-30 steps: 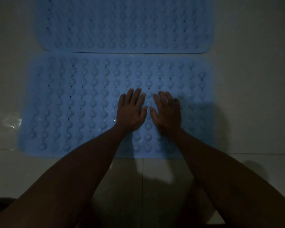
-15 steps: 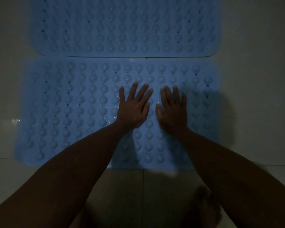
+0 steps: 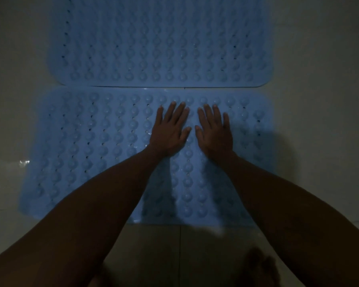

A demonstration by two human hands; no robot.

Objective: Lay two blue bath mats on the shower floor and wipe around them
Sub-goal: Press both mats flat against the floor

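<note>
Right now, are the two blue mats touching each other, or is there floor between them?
Cannot tell. In the head view the near mat and far mat lie edge to edge along a thin dark line, which could be a sliver of gap or just a shadow.

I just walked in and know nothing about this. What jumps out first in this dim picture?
Two blue studded mats stand out against the pale tiled floor: the far mat at the top and the near mat just below it, their long edges meeting. In the middle, the left hand and right hand lie flat, side by side, fingers spread, on the near mat's far half. A bare foot shows dimly at the bottom.
</note>
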